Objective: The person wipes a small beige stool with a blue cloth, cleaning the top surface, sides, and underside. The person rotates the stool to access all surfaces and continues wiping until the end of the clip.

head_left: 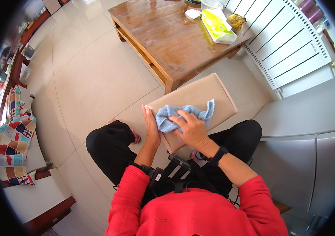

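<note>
A beige rectangular box-like object with pinkish edges lies slanted in front of me, between and above my knees. My left hand rests against its left side, fingers stretched out along the edge. On its upper face lies a crumpled light-blue cloth. My right hand presses down on this cloth with bent fingers, gripping part of it. One loose end of the cloth sticks out to the right of the hand. The underside of the beige object is hidden.
A brown wooden table stands ahead, carrying a yellow-green tissue pack and bananas. A white radiator is at the far right, a grey cabinet at my right. Patchwork fabric covers furniture at left.
</note>
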